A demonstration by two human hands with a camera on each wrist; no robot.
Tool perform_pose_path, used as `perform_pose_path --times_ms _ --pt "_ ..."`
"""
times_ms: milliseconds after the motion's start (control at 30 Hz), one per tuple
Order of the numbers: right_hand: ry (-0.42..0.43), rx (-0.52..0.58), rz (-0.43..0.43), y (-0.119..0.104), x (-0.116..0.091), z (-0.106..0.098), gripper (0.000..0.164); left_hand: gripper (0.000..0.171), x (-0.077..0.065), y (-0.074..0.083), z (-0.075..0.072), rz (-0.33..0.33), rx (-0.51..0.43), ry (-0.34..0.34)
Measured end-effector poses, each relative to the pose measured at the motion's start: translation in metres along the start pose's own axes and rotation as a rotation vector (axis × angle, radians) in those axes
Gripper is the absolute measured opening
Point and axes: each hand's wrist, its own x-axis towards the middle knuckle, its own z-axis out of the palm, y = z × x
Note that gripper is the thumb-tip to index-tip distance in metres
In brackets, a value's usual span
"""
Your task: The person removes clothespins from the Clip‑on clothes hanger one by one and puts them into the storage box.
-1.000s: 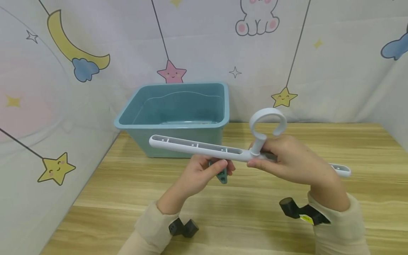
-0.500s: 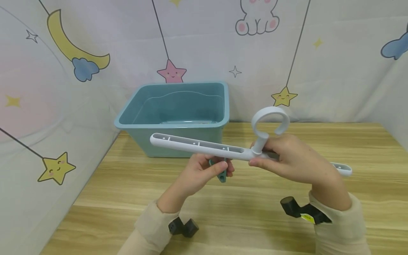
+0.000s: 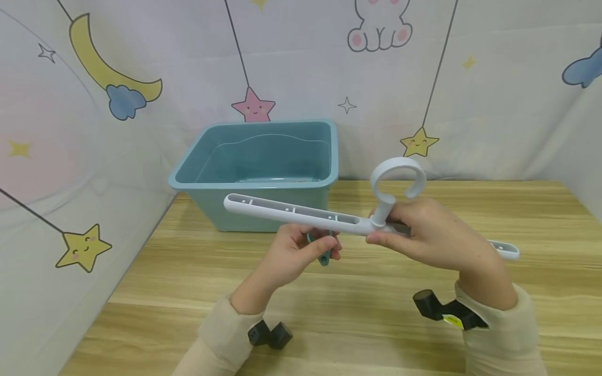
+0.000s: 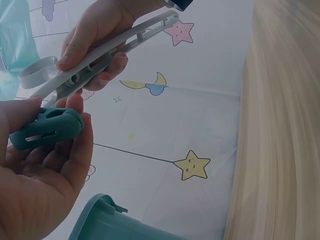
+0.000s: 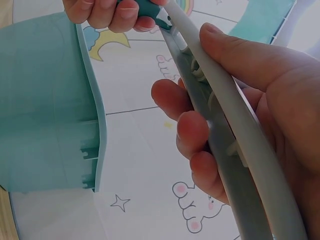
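A white plastic clothes hanger [image 3: 282, 214] with a round open hook is held above the table. My right hand [image 3: 432, 235] grips it just beside the hook, fingers wrapped round the bar. Below the hanger's left arm, my left hand [image 3: 296, 256] pinches a teal clothes peg [image 4: 50, 129] between thumb and fingers. In the head view the hanger partly covers the peg [image 3: 324, 258]. The right wrist view shows one end of the peg [image 5: 150, 14] right at the hanger's bar.
A large teal bin [image 3: 244, 186] stands behind the hanger, at the back left of the wooden table [image 3: 371, 324]. A white cloth printed with stars and a moon hangs at the back and sides. Each wrist wears a small black camera mount.
My left hand and the peg have moved slightly up and left, and the peg shows less below the thumb. The hanger's left end has risen a little; the right hand barely moved.
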Motion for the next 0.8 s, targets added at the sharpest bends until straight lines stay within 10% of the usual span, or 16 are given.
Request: perform_pose_path --times_ms 800 --pt "0.032 -0.017 -0.017 0.0 0.002 0.005 0.019 0.005 -0.001 0.004 0.012 0.166 0.462 0.336"
